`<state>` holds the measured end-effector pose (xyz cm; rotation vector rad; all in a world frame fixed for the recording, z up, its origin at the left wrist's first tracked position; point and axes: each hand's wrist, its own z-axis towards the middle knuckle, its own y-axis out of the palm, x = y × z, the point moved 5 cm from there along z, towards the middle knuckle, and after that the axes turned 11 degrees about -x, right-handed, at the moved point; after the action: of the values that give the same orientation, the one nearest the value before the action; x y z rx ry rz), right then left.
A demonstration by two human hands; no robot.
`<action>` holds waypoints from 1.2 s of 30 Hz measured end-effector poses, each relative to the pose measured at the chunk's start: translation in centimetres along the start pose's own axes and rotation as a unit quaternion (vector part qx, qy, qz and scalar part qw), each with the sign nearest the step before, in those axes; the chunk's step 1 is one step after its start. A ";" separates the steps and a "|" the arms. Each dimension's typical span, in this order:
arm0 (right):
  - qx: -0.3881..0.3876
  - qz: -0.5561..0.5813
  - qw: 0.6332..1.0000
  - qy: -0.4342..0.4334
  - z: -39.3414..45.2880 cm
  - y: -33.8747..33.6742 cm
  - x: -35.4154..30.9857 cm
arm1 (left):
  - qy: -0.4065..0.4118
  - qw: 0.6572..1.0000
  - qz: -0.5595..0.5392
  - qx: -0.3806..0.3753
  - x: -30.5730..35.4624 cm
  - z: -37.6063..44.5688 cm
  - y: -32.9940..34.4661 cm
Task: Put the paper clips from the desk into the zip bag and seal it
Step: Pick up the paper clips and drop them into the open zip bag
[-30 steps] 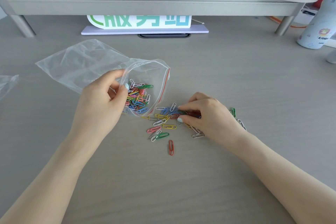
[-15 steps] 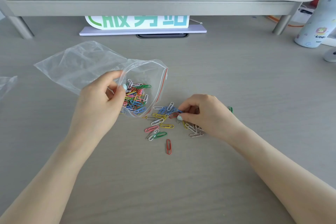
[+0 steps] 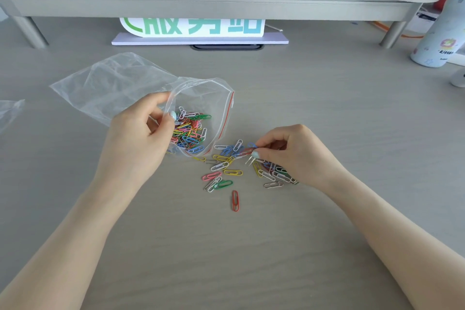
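Clips halfway bagged
Left hand [image 3: 141, 138] pinches the floppy zip bag [image 3: 120, 88] rim open; right hand [image 3: 294, 156] pinches light, slippery paper clips [image 3: 224, 166] mid-desk [image 3: 327, 108].

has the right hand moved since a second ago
Yes. The right hand has drawn slightly left toward the zip bag, uncovering clips it hid, judged against the lone red paper clip.

two hands [image 3: 136, 138], one zip bag [image 3: 105, 88]

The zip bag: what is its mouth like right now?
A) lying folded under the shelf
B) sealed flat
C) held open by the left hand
C: the left hand pinches the rim of the zip bag, whose mouth gapes with paper clips inside.
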<state>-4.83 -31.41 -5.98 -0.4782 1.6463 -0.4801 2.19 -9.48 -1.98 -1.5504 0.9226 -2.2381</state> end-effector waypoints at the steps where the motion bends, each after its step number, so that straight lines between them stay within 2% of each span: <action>1: 0.005 0.013 1.000 0.001 0.0 -0.1 0.1 | 0.001 1.000 -0.002 0.002 0.1 0.0 0.0; 12: 0.058 0.126 0.990 -0.018 2.4 -1.0 -0.8 | 0.009 1.000 -0.018 0.010 -0.1 0.0 -0.5; 19: 0.033 0.141 0.988 -0.057 6.8 1.4 -4.5 | 0.009 1.000 -0.024 0.016 -0.3 0.2 -0.8; 26: -0.037 0.037 0.995 -0.088 10.0 5.9 -7.5 | 0.007 1.000 -0.021 0.018 -0.3 0.2 -1.1; 32: -0.032 -0.057 0.994 -0.083 11.2 6.4 -7.9 | 0.016 1.000 -0.013 0.017 -0.2 0.2 -1.2; 36: -0.006 -0.082 0.990 -0.118 10.6 5.9 -8.4 | 0.020 1.000 -0.007 0.019 -0.2 0.3 -1.1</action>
<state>6.46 -22.18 -3.74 -0.6578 1.3900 -0.5150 2.71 -8.59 -1.38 -1.5050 0.8786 -2.2899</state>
